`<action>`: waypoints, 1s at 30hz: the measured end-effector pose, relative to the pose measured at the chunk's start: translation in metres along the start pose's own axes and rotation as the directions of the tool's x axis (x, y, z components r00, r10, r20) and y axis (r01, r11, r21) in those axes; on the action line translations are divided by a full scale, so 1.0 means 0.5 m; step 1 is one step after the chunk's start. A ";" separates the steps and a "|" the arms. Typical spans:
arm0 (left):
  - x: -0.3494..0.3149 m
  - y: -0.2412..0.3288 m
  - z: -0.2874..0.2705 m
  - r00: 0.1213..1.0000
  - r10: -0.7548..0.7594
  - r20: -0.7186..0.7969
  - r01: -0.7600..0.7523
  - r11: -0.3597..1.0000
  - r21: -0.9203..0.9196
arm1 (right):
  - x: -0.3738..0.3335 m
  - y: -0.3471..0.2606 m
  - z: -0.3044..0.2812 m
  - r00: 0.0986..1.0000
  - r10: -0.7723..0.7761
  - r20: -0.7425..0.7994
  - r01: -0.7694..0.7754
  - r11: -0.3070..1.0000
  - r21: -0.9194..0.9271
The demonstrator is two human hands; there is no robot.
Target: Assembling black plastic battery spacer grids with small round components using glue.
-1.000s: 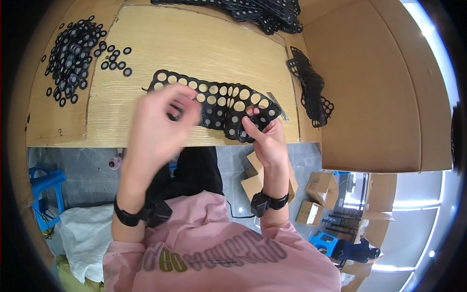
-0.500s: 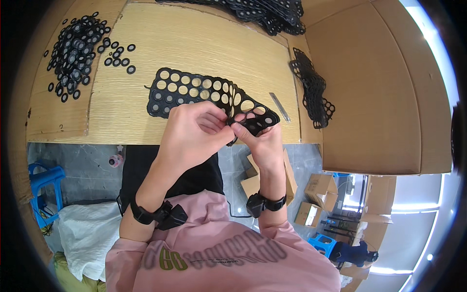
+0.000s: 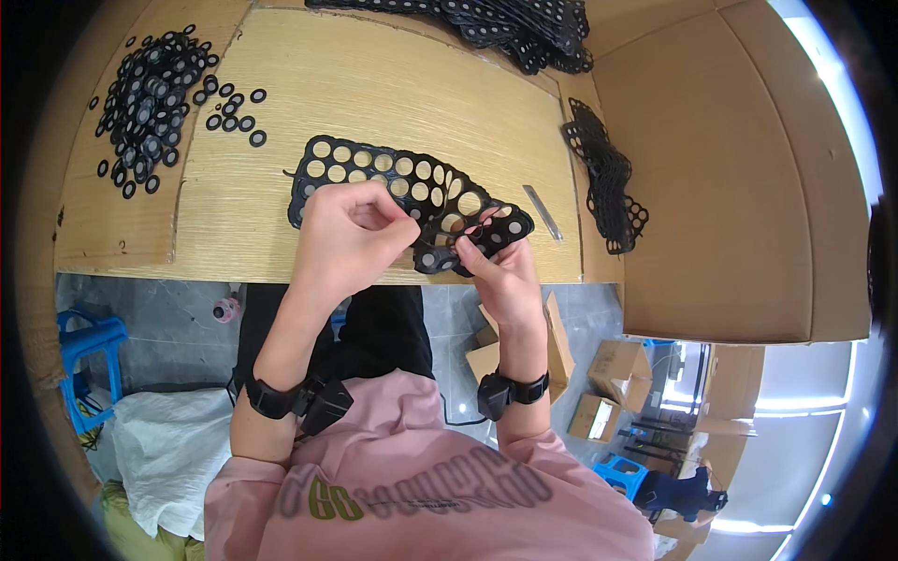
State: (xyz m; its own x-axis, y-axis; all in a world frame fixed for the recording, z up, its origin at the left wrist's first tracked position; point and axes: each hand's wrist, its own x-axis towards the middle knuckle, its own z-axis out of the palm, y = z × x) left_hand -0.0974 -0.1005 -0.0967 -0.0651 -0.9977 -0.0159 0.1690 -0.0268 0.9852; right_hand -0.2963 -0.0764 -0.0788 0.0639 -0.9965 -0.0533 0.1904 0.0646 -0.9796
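A black rubbery sheet (image 3: pixel 402 164) with rows of round holes lies near the table's front edge. Several holes, mostly toward its near and right parts, hold grey-centred discs. The sheet's right part is bent and lifted. My right hand (image 3: pixel 510 280) grips that part, thumb on top and fingers underneath. Left of it, my left hand (image 3: pixel 346 234) is closed in a pinch over the sheet's near side. A thin dark strand shows near its fingertips, but whether they hold it I cannot tell. My left hand hides part of the sheet.
Black rings with grey centres (image 3: pixel 145 107) are heaped at the far left, several scattered beside them. Stacked perforated sheets (image 3: pixel 505 28) lie at the back, and more (image 3: pixel 603 173) at right. A narrow metal blade (image 3: pixel 543 213) lies near my right hand. A cardboard wall (image 3: pixel 730 187) borders the right side.
My left hand has drawn leftward, away from my right hand. The sheet's bent near part now shows more between them. My right hand keeps its grip.
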 end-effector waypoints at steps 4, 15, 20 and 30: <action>0.027 0.018 -0.070 0.913 0.163 -0.374 -0.084 0.972 0.219 | 0.014 -0.012 -0.032 0.996 0.076 -0.040 -0.071 0.989 0.132; 0.052 0.010 -0.188 0.729 0.607 -0.316 0.054 0.409 0.911 | 0.007 -0.032 -0.051 0.987 0.140 -0.083 -0.147 0.985 -0.087; 0.026 0.018 -0.146 0.623 0.737 -0.262 -0.025 0.353 0.935 | 0.009 -0.023 -0.058 0.988 0.081 -0.134 -0.108 0.973 -0.203; -0.023 -0.003 0.069 0.975 0.153 0.163 -0.184 0.964 0.194 | 0.011 -0.023 -0.034 0.993 0.003 -0.115 -0.027 0.978 -0.207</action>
State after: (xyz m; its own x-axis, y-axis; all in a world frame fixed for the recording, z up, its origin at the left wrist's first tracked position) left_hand -0.1306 -0.0869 -0.0920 -0.1984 -0.9665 0.1627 -0.0163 0.1693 0.9854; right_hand -0.3145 -0.0835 -0.0713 -0.0484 -0.9958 -0.0780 -0.0180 0.0790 -0.9967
